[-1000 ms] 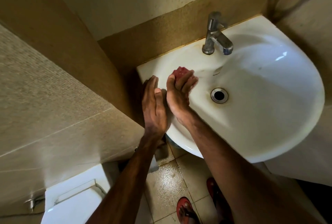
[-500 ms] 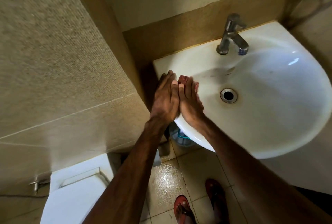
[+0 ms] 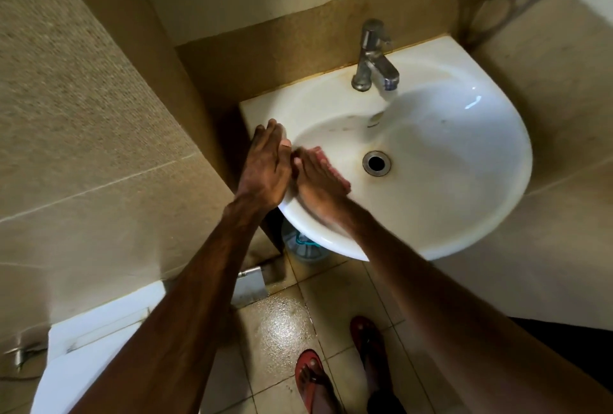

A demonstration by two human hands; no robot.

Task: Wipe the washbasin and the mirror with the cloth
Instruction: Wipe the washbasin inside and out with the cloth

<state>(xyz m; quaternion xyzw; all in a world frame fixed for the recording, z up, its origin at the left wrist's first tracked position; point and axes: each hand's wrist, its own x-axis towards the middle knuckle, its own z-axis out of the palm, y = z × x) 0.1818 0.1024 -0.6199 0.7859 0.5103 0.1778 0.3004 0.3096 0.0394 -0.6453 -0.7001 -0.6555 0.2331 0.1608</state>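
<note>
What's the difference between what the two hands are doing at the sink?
The left hand lies flat and bare on the washbasin rim, while the right hand presses a reddish cloth inside the bowl. The left hand looks sharp; the right hand is blurred. The left hand sits at the basin's outer edge; the right hand is nearer the drain. Both lie palm down, side by side, fingers pointing toward the wall.

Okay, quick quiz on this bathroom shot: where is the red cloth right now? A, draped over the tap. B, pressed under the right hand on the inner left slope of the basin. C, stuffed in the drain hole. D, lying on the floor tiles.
B: the red cloth peeks out from beneath the right hand, which lies flat on the inner left slope of the washbasin; the left hand rests on the rim beside it.
</note>
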